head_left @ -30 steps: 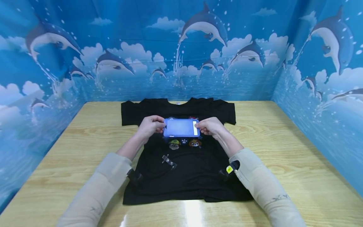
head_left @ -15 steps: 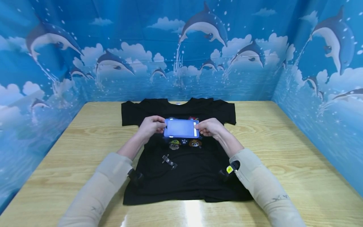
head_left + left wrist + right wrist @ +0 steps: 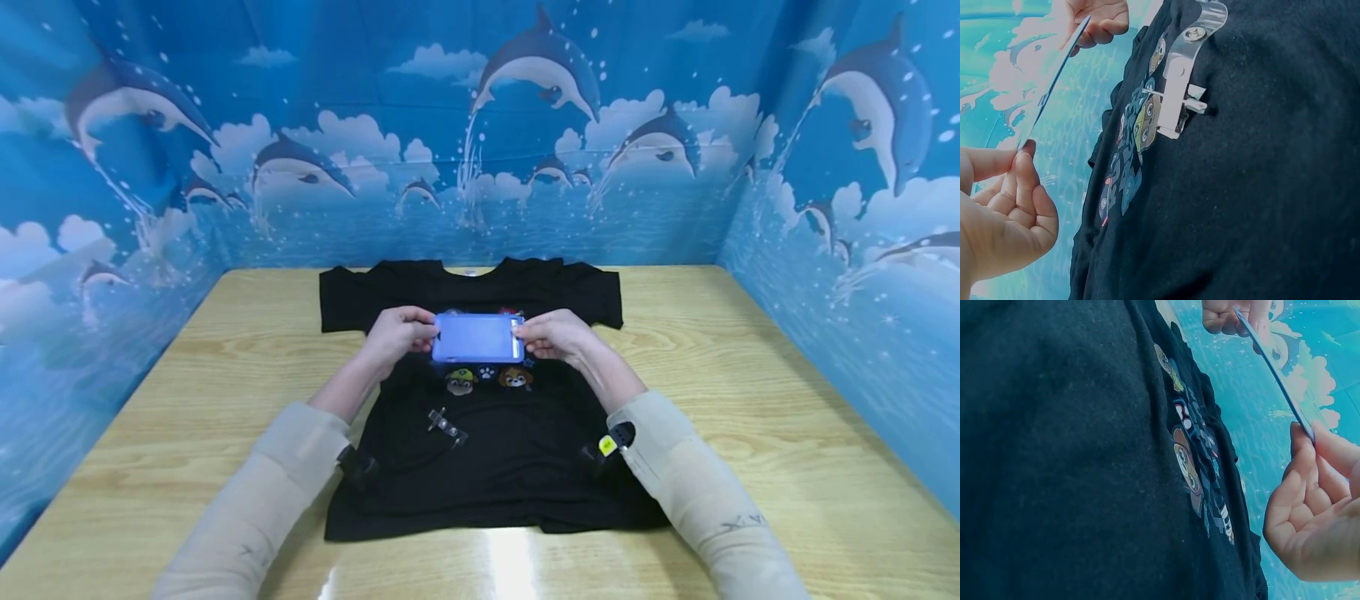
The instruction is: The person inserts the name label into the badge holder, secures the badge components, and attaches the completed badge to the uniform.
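A flat, blue-tinted badge holder (image 3: 474, 338) is held level over the chest of a black T-shirt (image 3: 487, 467), with a narrow white strip of card (image 3: 517, 347) at its right end. My left hand (image 3: 399, 335) pinches the holder's left end between thumb and fingers. At the other end my right hand (image 3: 558, 335) pinches the card, its thumb over the white strip. Both wrist views show the badge holder (image 3: 1054, 84) edge-on as a thin line, raised off the cloth. A clear strap clip (image 3: 447, 427) with metal snaps lies on the shirt below the cartoon print (image 3: 487, 379).
The T-shirt is spread flat on a wood-grain table (image 3: 750, 400), sleeves toward the back. A blue dolphin-print curtain (image 3: 360, 108) encloses the back and both sides. Each forearm wears a dark wrist strap (image 3: 621, 437) at the cuff.
The white strip at the right end has become narrower, and my right fingers have moved slightly left along with it. My left hand and the strap clip have stayed where they were.
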Demonstrator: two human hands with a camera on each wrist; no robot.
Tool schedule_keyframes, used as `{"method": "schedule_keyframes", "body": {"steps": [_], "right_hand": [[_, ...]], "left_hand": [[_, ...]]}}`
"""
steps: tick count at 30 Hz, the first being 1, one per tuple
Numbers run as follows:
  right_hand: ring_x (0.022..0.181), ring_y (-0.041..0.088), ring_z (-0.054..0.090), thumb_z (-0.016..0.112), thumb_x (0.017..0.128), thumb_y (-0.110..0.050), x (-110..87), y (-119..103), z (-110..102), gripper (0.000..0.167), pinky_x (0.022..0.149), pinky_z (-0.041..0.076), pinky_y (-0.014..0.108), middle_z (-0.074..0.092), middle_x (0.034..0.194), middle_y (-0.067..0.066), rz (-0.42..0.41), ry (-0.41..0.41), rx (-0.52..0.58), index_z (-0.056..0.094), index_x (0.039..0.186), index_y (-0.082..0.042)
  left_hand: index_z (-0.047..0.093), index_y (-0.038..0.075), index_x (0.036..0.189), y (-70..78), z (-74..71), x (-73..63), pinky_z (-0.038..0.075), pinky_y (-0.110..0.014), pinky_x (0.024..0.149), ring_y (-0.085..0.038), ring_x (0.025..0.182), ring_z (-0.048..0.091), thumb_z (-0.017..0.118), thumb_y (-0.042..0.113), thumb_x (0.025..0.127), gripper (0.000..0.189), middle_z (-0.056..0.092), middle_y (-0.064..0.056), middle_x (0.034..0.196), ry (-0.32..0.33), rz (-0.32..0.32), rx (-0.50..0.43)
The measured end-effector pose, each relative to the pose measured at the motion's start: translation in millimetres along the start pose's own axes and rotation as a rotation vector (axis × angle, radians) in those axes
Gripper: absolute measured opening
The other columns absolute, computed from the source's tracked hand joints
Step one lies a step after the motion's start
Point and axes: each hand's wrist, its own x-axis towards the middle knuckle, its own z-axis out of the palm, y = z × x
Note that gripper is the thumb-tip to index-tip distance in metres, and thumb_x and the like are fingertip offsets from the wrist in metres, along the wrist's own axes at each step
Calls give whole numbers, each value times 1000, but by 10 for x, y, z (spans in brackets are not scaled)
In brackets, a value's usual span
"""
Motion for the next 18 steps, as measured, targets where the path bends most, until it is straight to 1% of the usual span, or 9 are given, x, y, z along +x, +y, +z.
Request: {"method": "schedule_keyframes", "body": {"steps": [4,7,13,15,18], "right_hand": [[54,9,55,68,85,-12,-4,-5,6,19,55,47,22,59,60,-1,-5,-1,9,63,97,1],[54,8,55,68,84,-12,3,-4,8,17,54,47,21,59,60,0,-7,-2,10,63,95,1],[53,8,55,69,83,-12,17,8,8,19,52,46,20,59,59,0,-1,-5,-5,63,96,1],[53,8,55,68,84,-12,10,10,3,19,52,46,20,59,58,0,-3,-7,0,62,96,1],[53,8,54,66,86,-11,-5,15,-14,17,52,46,20,58,59,-1,-7,-30,22,61,97,1]], "left_hand": [[59,-5,106,12,21,6,49,-35,76,-16,69,56,57,4,88,20,58,-11,87,9,-12,21],[60,-6,103,19,36,8,48,-41,80,-16,69,55,58,3,88,18,58,-12,86,16,-14,32],[60,-5,101,45,52,3,48,-42,80,-17,69,55,58,4,88,16,57,-13,87,16,-8,62],[60,-4,103,46,52,3,48,-42,81,-18,71,56,58,5,89,17,57,-14,90,0,-8,66],[58,-3,109,29,41,2,48,-40,82,-19,75,57,58,11,91,23,58,-13,93,-39,-28,64]]}}
